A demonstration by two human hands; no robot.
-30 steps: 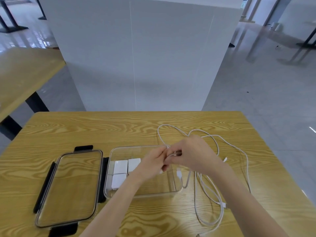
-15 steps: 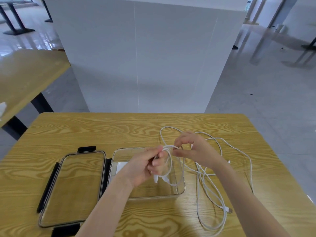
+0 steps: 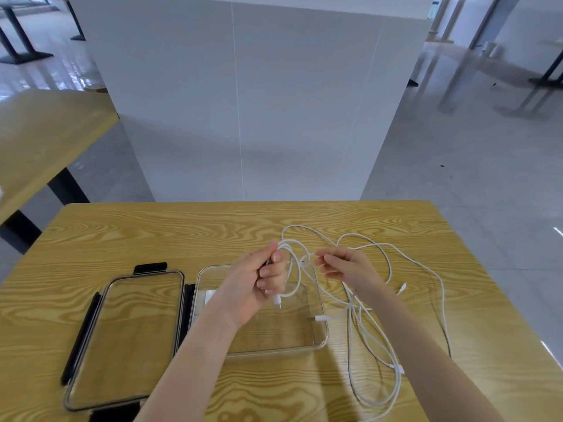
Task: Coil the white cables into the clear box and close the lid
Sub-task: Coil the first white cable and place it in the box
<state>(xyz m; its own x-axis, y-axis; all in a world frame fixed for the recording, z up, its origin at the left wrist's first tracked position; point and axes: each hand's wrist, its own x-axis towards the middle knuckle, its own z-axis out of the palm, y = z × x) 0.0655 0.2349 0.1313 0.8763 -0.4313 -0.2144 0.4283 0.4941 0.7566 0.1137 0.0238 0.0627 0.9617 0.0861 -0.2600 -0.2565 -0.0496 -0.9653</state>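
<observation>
Hands (image 3: 257,280) raised, pinching cable (image 3: 294,263)

The table (image 3: 152,233) has a yellow-brown wood-grain top with bold wavy figure, smooth and faintly satin. On it, the clear box (image 3: 323,342) is see-through plastic, glossy, with rounded shining rims. To its left, the lid (image 3: 128,330) is the same clear, glossy plastic, framed by matt black plastic clasps (image 3: 150,267). The white cables (image 3: 374,348) look like smooth, slightly glossy plastic-sheathed cord with harder white plastic plugs. Small white blocks (image 3: 210,295) in the box appear smooth plastic, mostly hidden by an arm. Beyond, the white partition (image 3: 243,102) is matt and flat, and the pale floor (image 3: 472,153) is polished and reflective.
</observation>
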